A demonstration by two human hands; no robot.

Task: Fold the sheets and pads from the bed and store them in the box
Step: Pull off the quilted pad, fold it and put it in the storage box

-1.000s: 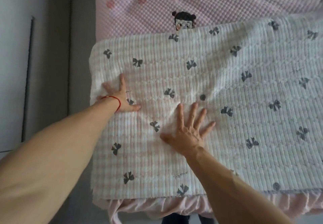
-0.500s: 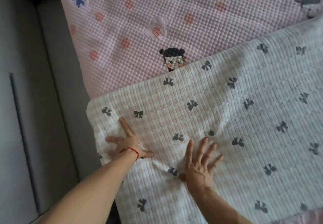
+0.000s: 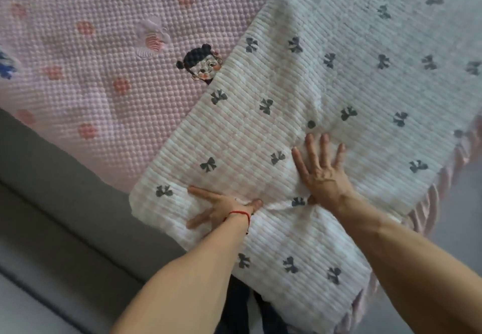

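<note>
The folded white bow-print pad (image 3: pixel 326 93) at frame centre is being pressed flat by the left hand (image 3: pixel 221 209) and right hand (image 3: pixel 322 169), fingers spread; probably a crease is being set, and another fold comes next.

Your folded pad (image 3: pixel 326 85) lies on top of the bed sheet (image 3: pixel 91 46), covering its right part and reaching the near edge. Your left hand (image 3: pixel 221 209) rests on the pad near its left corner, and your right hand (image 3: pixel 319 172) lies flat on it just to the right. The bed frame (image 3: pixel 65 203) runs along the sheet's left side.
</note>
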